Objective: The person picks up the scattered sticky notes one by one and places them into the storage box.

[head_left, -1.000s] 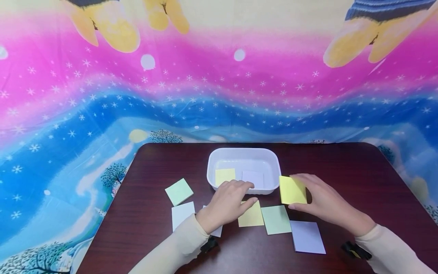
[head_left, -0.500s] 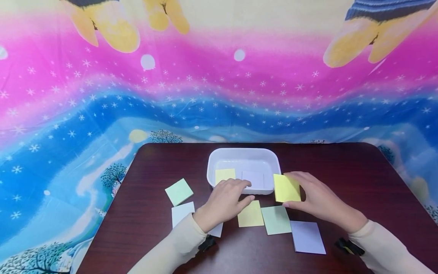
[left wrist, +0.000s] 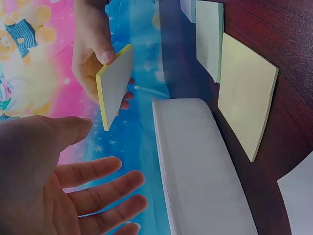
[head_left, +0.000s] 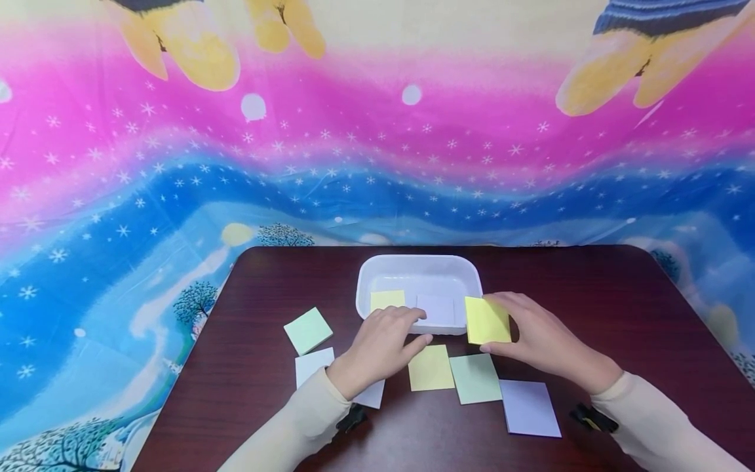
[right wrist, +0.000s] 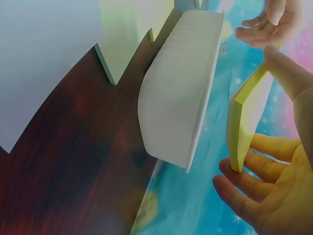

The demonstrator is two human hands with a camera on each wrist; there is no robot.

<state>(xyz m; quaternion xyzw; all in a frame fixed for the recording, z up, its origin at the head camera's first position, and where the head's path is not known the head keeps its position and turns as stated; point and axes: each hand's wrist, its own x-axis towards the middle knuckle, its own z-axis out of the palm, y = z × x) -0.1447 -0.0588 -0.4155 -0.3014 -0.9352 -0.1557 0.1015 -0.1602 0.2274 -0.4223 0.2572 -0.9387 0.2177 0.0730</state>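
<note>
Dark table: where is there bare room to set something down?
Free: the table left of the white tray, behind the leftmost green pad; right of the tray, beyond the right hand. Crowded: in front of the tray, with the left hand and several pads.

Yellow pad drifts in toward the tub, and both hands shift.
The right hand carries the bright yellow pad leftward and slightly up the head view, so it now overlaps the front right corner of the white tub. The left hand moves a little left, baring more of the lavender pad inside.
</note>
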